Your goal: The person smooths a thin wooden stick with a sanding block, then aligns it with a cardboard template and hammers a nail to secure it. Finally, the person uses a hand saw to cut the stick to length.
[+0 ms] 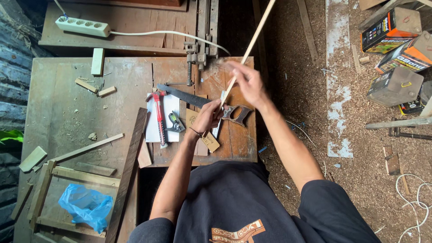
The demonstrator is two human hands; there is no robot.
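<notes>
A long thin wooden stick (252,42) runs from the top of the view down to the workbench (67,112). My left hand (208,116) grips its lower end just above the bench. My right hand (246,82), blurred by motion, is closed around the stick higher up. Under my left hand lie a hand saw (186,96) with a brown handle (237,113) and small wood pieces. A red-handled hammer (159,118) and a small black tool (176,122) rest on a white sheet (170,108) to the left.
A metal clamp (194,56) stands at the bench's back edge, a white power strip (83,26) behind it. Wood offcuts, a wooden frame (54,180) and a blue plastic bag (86,205) lie at left. Boxes (390,29) and sawdust cover the floor at right.
</notes>
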